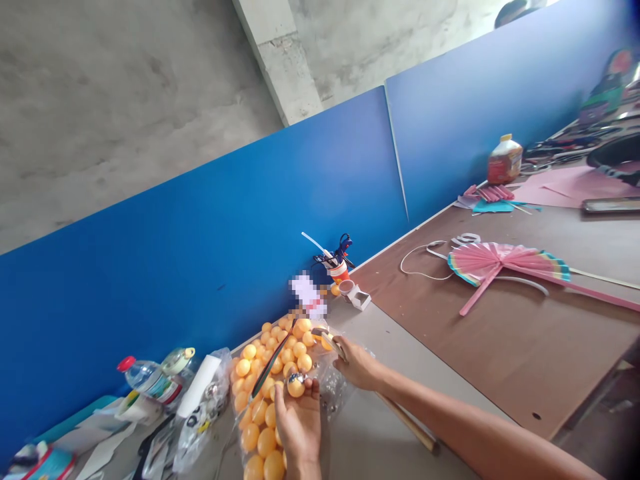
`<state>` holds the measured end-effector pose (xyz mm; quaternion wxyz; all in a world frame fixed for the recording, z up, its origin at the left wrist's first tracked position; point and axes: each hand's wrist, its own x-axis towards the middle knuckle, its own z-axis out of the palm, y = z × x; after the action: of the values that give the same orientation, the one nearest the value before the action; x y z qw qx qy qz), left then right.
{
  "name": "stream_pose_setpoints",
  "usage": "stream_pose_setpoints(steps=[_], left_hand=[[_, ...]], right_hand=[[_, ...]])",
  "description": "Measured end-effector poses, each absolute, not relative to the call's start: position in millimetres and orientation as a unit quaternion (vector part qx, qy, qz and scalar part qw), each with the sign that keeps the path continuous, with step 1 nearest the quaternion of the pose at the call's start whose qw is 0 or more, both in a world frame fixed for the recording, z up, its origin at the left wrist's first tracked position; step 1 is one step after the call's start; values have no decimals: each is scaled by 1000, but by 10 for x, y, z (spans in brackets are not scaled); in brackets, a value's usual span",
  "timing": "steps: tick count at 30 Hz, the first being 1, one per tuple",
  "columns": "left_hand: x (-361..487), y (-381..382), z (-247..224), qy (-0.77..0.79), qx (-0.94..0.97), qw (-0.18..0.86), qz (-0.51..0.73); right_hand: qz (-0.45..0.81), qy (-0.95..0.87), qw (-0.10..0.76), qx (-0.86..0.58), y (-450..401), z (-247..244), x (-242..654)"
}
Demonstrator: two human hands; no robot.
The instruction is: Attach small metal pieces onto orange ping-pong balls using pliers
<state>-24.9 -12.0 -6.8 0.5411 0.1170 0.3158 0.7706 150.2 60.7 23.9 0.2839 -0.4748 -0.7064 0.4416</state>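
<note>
My left hand [302, 427] is palm up, its fingers curled around an orange ball [296, 387] with a shiny silver piece on top. Close by on the right, my right hand [357, 363] grips a wooden-handled tool [407, 423]; its handle slants out below my forearm. The tool's far end, dark in part, points toward the balls, and I cannot make out its exact kind. Under and behind my left hand lies a clear plastic bag [265, 417] full of orange balls. A dark strip with coloured edges [273, 368] lies across them.
A blue partition [190, 287] runs behind the table. Bottles [150, 379] and plastic wrappings crowd the left. A cup of tools [339, 270] and a small open box [356, 297] stand at the back. On the right lie a pink fan [500, 257] and a drink jug [505, 160].
</note>
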Motion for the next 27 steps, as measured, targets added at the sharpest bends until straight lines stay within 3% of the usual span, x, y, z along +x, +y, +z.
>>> stream_pose_setpoints(steps=[7,27], left_hand=[[-169,-119,33,328,96,540,769],[-195,-141,23,321,82,547,768]], right_hand=[[420,-704,303,-486,649,122,1492],[408,-713,234,-520,642,175,1522]])
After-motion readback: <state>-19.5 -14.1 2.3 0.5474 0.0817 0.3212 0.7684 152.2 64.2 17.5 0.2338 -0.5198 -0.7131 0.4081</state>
